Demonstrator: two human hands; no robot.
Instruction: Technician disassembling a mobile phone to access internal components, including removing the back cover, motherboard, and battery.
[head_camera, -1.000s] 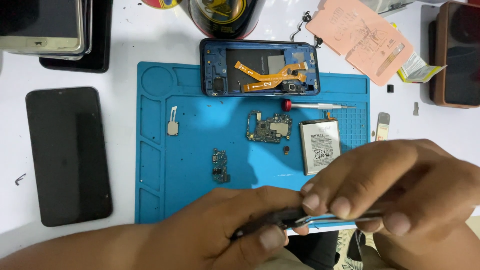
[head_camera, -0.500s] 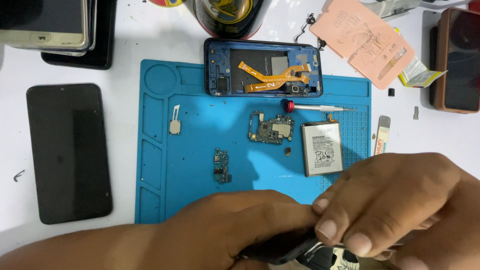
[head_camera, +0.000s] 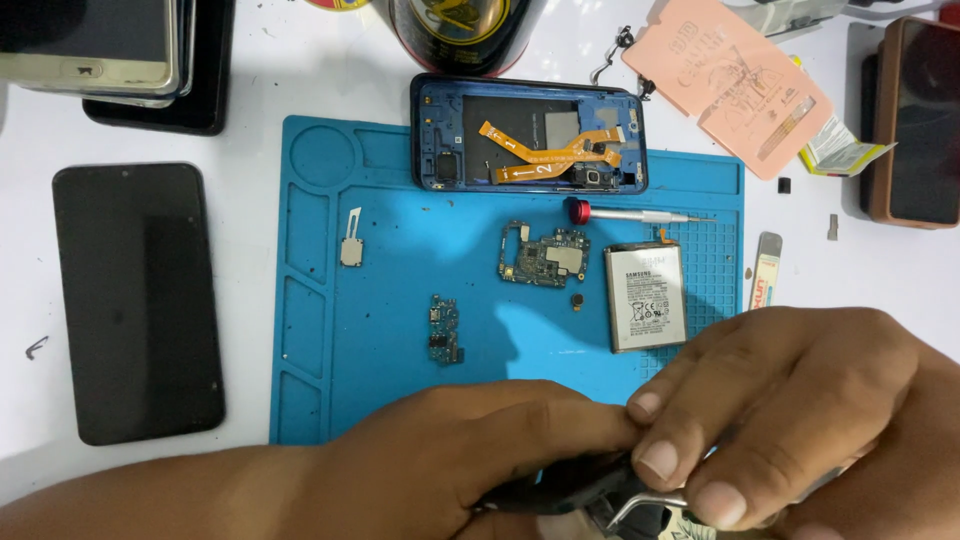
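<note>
My left hand (head_camera: 470, 455) grips a black, flat part (head_camera: 555, 488) at the bottom edge of the view. My right hand (head_camera: 800, 410) pinches metal tweezers (head_camera: 650, 502) against that part. Both hands hover over the near edge of a blue work mat (head_camera: 400, 260). On the mat lie an opened blue phone frame (head_camera: 530, 135) with orange flex cables, a main circuit board (head_camera: 543, 257), a small sub-board (head_camera: 443, 342), a silver battery (head_camera: 645, 297) and a red-capped screwdriver (head_camera: 630, 213). What the black part is stays partly hidden by my fingers.
A black phone screen (head_camera: 135, 300) lies left of the mat. Stacked phones (head_camera: 100, 50) sit at the top left, a brown-cased phone (head_camera: 915, 120) at the top right. A pink sheet (head_camera: 740, 80), a dark round container (head_camera: 460, 30) and a small pry tool (head_camera: 765, 282) lie nearby.
Both hands have slid down and toward me. The tweezers and black part are now mostly below the frame edge. The parts on the mat have not moved.
</note>
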